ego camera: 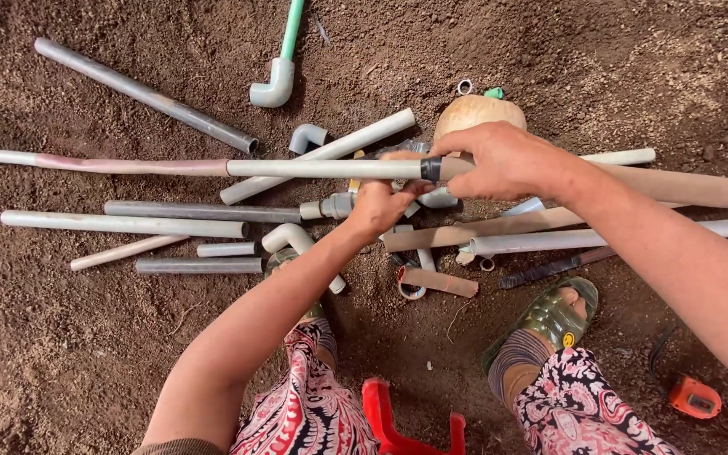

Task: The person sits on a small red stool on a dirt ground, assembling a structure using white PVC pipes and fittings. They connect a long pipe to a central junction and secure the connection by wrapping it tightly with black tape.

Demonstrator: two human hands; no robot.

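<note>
Long pale pipe (322,168) held level over a scatter of pipe offcuts on bare soil.

The pipe runs from the far left edge to the hands, where a dark band circles it. The right hand (499,160) is closed around the pipe at that band, gripping from above. The left hand (378,206) sits just below, its fingers curled near the pipe's underside; whether they pinch the pipe or something small cannot be told. Under the hands lie grey and white pipe lengths (128,224), a grey elbow fitting (307,135) and a round tan coconut-like shell (478,114), whose inside is hidden. A green pipe with a pale elbow (278,76) lies farther off. A red stool (393,421) stands between the person's knees, and an orange tape measure (691,396) lies at the right.
</note>
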